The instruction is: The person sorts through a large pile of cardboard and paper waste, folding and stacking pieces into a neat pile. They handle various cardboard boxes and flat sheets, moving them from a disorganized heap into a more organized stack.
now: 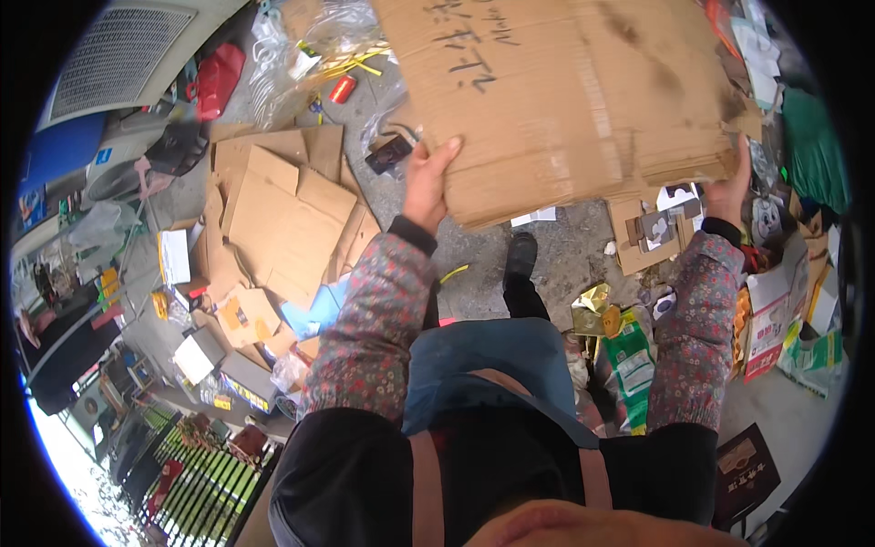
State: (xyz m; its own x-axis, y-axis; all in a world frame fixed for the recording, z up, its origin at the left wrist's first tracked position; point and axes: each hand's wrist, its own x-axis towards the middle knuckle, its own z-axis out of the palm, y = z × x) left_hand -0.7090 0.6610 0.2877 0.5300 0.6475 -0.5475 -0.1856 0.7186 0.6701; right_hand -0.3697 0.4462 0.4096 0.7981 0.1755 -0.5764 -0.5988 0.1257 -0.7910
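Observation:
Both hands hold up a large, flattened cardboard box (547, 102) with handwriting and dark stains on it. My left hand (429, 179) grips its near left corner, thumb on top and fingers hidden beneath. At the near right edge, my right hand (731, 188) clasps the folded layers, its fingers partly hidden. Below and to the left, a pile of flattened cardboard (287, 225) lies on the ground. A smaller opened carton (639, 249) with cut-outs rests on the concrete under the held sheet's right part.
A red can (342, 89) and clear plastic wrap (270, 61) lie at the upper left. Green and white bags (630, 362) sit near my right forearm. A green sack (813, 147) and a printed carton (772, 308) stand at the right. My shoe (523, 253) is on the concrete.

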